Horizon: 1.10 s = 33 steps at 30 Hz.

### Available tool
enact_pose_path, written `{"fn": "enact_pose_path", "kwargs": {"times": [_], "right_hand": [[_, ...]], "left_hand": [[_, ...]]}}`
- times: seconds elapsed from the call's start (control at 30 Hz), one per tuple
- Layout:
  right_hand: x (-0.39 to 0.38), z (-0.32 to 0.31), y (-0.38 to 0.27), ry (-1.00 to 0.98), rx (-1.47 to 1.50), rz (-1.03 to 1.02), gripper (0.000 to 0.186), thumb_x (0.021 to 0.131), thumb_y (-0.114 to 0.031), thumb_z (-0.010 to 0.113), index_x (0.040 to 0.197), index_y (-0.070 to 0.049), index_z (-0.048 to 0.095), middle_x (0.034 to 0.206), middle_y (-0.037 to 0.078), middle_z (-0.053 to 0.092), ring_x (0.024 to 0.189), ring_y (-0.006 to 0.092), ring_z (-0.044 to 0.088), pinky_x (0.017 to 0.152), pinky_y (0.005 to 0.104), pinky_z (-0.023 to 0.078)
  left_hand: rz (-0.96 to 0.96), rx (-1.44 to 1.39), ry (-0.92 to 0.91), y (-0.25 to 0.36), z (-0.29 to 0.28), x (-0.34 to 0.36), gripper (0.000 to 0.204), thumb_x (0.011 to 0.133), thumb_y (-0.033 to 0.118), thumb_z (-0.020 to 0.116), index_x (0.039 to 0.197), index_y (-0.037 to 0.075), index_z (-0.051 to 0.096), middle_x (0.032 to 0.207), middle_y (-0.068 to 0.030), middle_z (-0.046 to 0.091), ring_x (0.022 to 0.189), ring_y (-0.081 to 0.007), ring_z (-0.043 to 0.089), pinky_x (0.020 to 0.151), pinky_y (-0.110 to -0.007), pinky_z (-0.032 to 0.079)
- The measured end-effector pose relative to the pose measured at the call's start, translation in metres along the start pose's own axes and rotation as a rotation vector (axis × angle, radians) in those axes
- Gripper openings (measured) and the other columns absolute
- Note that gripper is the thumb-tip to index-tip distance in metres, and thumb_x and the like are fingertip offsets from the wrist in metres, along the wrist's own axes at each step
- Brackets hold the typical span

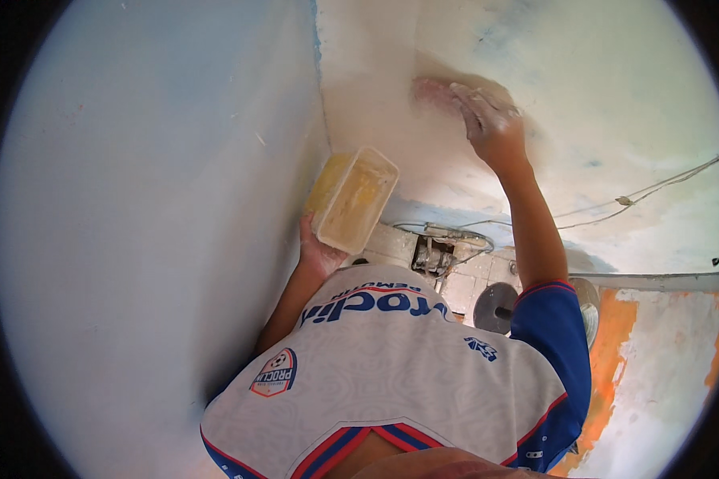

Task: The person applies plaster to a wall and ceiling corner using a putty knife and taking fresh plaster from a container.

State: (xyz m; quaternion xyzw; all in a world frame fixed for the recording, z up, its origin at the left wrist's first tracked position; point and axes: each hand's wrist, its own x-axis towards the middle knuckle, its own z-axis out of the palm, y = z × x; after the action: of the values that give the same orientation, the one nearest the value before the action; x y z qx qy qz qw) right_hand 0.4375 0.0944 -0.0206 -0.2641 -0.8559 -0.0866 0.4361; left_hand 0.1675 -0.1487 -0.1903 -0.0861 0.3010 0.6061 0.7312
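Observation:
My left hand (pixel 318 254) holds a rectangular plastic tub (pixel 353 197) by its near end; the tub is open and smeared with pale yellow paste inside. My right hand (pixel 494 128) is raised against the white wall (pixel 615 88), pressing a flat pad or tool (pixel 438 90) onto it; the tool is blurred and dusted white, so its exact kind is unclear. The wall around the hand looks freshly coated in off-white. Both arms come up from my white jersey with blue sleeves (pixel 391 367).
A pale blue wall (pixel 152 223) meets the white wall at a corner on the left. Below lie a tiled floor with an opening and pipes (pixel 435 254), thin cables (pixel 655 190), a round grey disc (pixel 495 307), and an orange-streaked wall (pixel 623 351).

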Motion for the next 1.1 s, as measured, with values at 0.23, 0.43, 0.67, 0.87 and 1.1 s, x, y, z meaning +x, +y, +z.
{"fn": "enact_pose_path", "kwargs": {"times": [0.23,0.43,0.67,0.87,1.1], "right_hand": [[-0.02,-0.011,-0.01,-0.168,0.072,0.058,0.026,0.087,0.002,0.074,0.11,-0.009,0.078,0.095,0.015,0.076,0.078,0.031,0.073,0.067,0.0388,0.058],[-0.019,0.001,-0.02,0.249,0.077,0.151,0.023,0.087,-0.004,0.074,0.108,-0.013,0.078,0.096,0.012,0.077,0.08,0.03,0.074,0.067,0.0399,0.059],[-0.066,0.015,-0.024,-0.216,0.051,0.279,0.015,0.091,-0.01,0.076,0.105,-0.005,0.075,0.098,0.014,0.076,0.078,0.033,0.073,0.071,0.0394,0.058],[-0.052,-0.025,-0.045,0.247,0.275,0.673,0.008,0.098,-0.004,0.069,0.105,0.001,0.068,0.088,0.011,0.071,0.068,0.0193,0.069,0.063,0.0305,0.054],[-0.129,-0.006,-0.085,0.003,0.687,0.855,0.009,0.102,-0.001,0.058,0.109,0.003,0.058,0.103,0.019,0.074,0.082,0.0173,0.072,0.075,0.0294,0.059]], "left_hand": [[-0.017,-0.001,-0.002,0.001,-0.005,0.001,0.071,0.097,0.064,0.042,0.15,0.018,0.054,0.147,-0.0072,0.06,0.131,-0.0281,0.061,0.105,-0.05,0.053],[-0.01,0.005,-0.025,0.004,-0.008,0.001,0.069,0.098,0.063,0.041,0.148,0.017,0.056,0.145,-0.0074,0.062,0.129,-0.0283,0.063,0.103,-0.048,0.055],[-0.032,-0.004,-0.004,0.003,-0.004,0.002,0.069,0.099,0.062,0.04,0.147,0.016,0.057,0.143,-0.0079,0.063,0.127,-0.0291,0.064,0.1,-0.047,0.056],[-0.028,-0.023,0.028,-0.004,-0.004,-0.002,0.07,0.098,0.062,0.04,0.146,0.014,0.058,0.142,-0.0096,0.064,0.127,-0.0304,0.064,0.101,-0.048,0.056],[-0.001,-0.044,-0.012,-0.008,0.001,0.003,0.067,0.099,0.058,0.041,0.146,0.014,0.058,0.144,-0.0104,0.062,0.129,-0.0306,0.063,0.103,-0.049,0.055]]}}
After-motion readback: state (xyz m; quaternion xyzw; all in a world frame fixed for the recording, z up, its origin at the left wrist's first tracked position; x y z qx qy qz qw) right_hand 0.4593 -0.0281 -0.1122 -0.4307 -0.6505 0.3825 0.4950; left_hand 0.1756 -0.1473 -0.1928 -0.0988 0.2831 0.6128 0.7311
